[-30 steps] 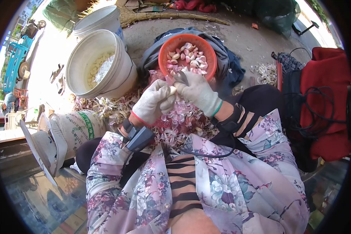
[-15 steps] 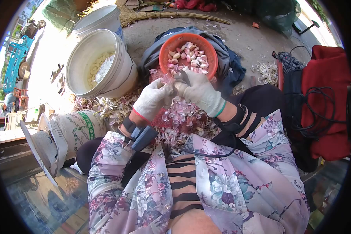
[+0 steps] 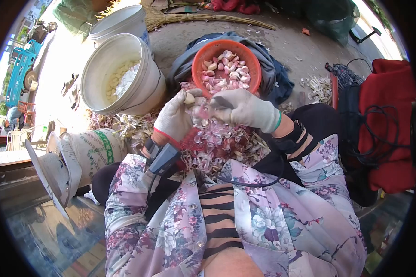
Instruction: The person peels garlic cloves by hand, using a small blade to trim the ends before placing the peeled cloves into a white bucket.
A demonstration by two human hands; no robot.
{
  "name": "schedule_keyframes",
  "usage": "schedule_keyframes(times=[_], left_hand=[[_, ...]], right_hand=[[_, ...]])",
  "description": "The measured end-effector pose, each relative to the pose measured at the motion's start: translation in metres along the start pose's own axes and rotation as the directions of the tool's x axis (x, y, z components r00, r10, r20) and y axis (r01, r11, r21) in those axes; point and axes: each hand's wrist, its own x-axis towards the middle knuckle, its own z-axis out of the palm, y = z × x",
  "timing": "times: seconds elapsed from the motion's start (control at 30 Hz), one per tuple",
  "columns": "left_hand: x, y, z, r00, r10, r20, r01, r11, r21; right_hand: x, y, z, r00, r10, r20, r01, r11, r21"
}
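Both my hands wear white knitted gloves and work close together over a pile of pink garlic skins (image 3: 212, 138). My left hand (image 3: 174, 115) is closed on a pale garlic clove (image 3: 189, 98), pinched at thumb and fingertips. My right hand (image 3: 247, 110) is curled just beside it, with a thin grey blade-like tool (image 3: 211, 111) showing at its fingers; blur hides its shape. Loose pinkish skin (image 3: 201, 111) is between the hands. Right beyond them an orange basket (image 3: 197, 62) holds unpeeled garlic cloves (image 3: 226, 69).
To the left stands a white bucket (image 3: 90, 87) with peeled cloves and liquid inside; a second bucket (image 3: 118, 23) is behind it. A printed sack (image 3: 94, 147) lies by my left knee. Red cloth (image 3: 386, 124) and black cable are at right. A straw broom (image 3: 208, 18) lies at the back.
My hands have moved slightly apart, the right one shifting right and down. The clove now shows bare at my left fingertips, and loose skin is between the hands.
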Motion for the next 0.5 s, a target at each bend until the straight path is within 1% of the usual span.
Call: schedule_keyframes(times=[0.03, 0.07, 0.1, 0.13, 0.17, 0.2, 0.27, 0.3, 0.4, 0.43, 0.47, 0.5], left_hand=[[-0.001, 0.004, 0.004, 0.991, 0.007, -0.135, -0.006, 1.000, 0.008], [-0.001, 0.006, 0.000, 0.994, 0.015, -0.105, -0.015, 1.000, 0.000], [0.000, 0.008, -0.005, 0.997, 0.021, -0.076, -0.022, 1.000, -0.007], [0.000, 0.011, -0.008, 0.999, 0.028, -0.047, -0.029, 0.999, -0.015], [0.000, 0.011, -0.008, 0.996, 0.025, -0.085, -0.025, 1.000, -0.009], [0.000, 0.012, -0.012, 0.998, 0.018, -0.054, -0.018, 1.000, 0.002], [0.000, 0.013, -0.022, 1.000, 0.006, 0.009, -0.006, 1.000, 0.023], [0.000, 0.014, -0.018, 0.999, 0.003, -0.039, -0.003, 1.000, 0.016], [0.000, 0.037, -0.025, 0.995, 0.063, -0.076, -0.064, 0.998, -0.007], [-0.003, 0.053, -0.019, 0.974, 0.147, -0.171, -0.150, 0.989, -0.003], [-0.003, 0.073, -0.028, 0.958, 0.263, -0.117, -0.273, 0.958, -0.082], [-0.003, 0.091, -0.038, 0.906, 0.369, -0.206, -0.399, 0.908, -0.129]], right_hand=[[-0.001, 0.004, 0.001, 0.982, -0.071, 0.174, 0.086, 0.993, -0.082], [-0.002, 0.007, 0.003, 0.930, -0.124, 0.347, 0.185, 0.972, -0.147], [-0.004, 0.007, 0.007, 0.939, -0.123, 0.320, 0.224, 0.927, -0.302], [-0.005, 0.006, 0.008, 0.954, -0.101, 0.283, 0.196, 0.923, -0.332], [-0.004, 0.014, 0.007, 0.966, -0.127, 0.225, 0.217, 0.874, -0.435], [-0.002, 0.016, 0.008, 0.973, -0.161, 0.167, 0.226, 0.814, -0.535], [-0.003, 0.012, 0.006, 0.996, -0.048, 0.081, 0.084, 0.839, -0.538], [-0.002, 0.007, 0.006, 0.999, 0.006, 0.043, 0.018, 0.843, -0.538], [-0.002, 0.011, 0.009, 0.999, -0.039, -0.025, 0.019, 0.842, -0.538], [-0.001, 0.010, 0.009, 0.997, -0.081, -0.021, 0.056, 0.832, -0.552], [0.003, 0.010, 0.009, 0.997, -0.077, -0.030, 0.049, 0.844, -0.535], [0.004, 0.012, 0.009, 0.997, -0.062, -0.048, 0.029, 0.855, -0.518]])
